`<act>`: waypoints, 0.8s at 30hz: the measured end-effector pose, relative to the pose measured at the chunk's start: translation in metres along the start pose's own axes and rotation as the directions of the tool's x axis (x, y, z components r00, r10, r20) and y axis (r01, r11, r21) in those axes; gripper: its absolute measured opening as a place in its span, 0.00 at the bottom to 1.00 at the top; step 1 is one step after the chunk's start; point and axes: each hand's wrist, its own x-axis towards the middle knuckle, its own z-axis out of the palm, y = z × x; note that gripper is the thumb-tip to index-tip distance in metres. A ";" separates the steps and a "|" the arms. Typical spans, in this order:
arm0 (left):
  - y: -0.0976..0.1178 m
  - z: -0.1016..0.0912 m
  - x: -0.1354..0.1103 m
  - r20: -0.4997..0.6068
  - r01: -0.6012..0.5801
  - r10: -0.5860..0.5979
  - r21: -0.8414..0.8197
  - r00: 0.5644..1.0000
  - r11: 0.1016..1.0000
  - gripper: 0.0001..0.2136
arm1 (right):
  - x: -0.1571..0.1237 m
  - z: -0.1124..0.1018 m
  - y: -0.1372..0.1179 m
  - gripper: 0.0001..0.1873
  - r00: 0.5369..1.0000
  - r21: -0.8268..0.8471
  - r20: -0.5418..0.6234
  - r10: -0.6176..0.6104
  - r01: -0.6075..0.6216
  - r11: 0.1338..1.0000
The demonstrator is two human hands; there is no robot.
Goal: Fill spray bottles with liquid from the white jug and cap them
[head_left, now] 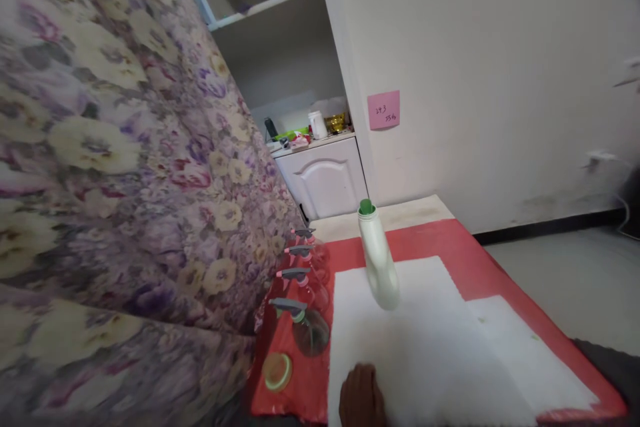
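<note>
My left hand (361, 397) is at the bottom edge, over the white sheet (420, 353). Its fingers look curled together, with nothing visible in them; the palm is hidden. My right hand is out of view. Beyond the left hand, apart from it, a pale green detergent bottle (379, 260) with a moulded grip stands upright on the sheet. A darker green piece (366, 207) sits in its threaded neck. Left of the sheet is a clear spray bottle (311, 332) with a grey trigger head. A round lid (277, 372) with a pale green rim lies nearer to me.
Several pink spray bottles (313, 293) stand in a row behind the nearest one. A second white sheet (530, 353) lies on the red table cover (430, 237). A flowered curtain (165, 167) hangs close on the left. Behind are a cabinet (327, 183) and a wall with a pink note (384, 111).
</note>
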 end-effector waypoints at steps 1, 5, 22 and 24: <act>0.001 -0.003 0.002 0.031 0.022 -0.021 -0.034 0.999 0.999 0.11 | 0.004 0.000 -0.002 0.12 1.000 0.001 0.003 -0.014 0.014 1.000; 0.001 -0.018 0.010 0.233 0.162 -0.117 -0.185 0.965 0.969 0.09 | -0.004 -0.007 -0.002 0.12 0.997 0.005 0.043 -0.062 0.062 0.998; 0.071 -0.048 0.017 0.247 0.348 -0.246 -0.632 0.937 0.692 0.20 | -0.014 -0.024 -0.043 0.22 0.938 0.192 -0.090 -0.334 0.345 0.919; 0.076 -0.044 0.012 0.261 0.366 -0.257 -0.621 0.930 0.693 0.23 | -0.011 -0.027 -0.045 0.22 0.943 0.228 -0.119 -0.312 0.332 0.916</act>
